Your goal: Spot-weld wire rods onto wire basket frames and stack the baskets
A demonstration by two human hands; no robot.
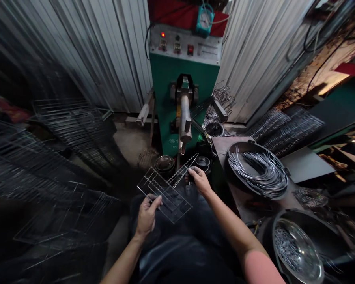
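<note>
My left hand (148,213) is closed on the near-left edge of a flat rectangular wire grid (165,193), thumb on top. The grid is held tilted over my lap. In my right hand (198,179), thumb and fingers pinch a long thin wire handle (180,174). Its parallel rods run from the grid's upper right side to a narrow tip up and to the right. Whether the handle is joined to the grid or only touches it, I cannot tell. Just beyond my hands, the spot welder (183,122) has its metal arm and lower tip above the handle.
A green machine body (162,98) stands ahead. Stacked wire racks (73,130) fill the left. To the right, a black pan of curved wires (257,169) rests on a bench (225,148). Nearer is a metal bowl of small pieces (298,252). Small round bowls (165,163) sit below the welder.
</note>
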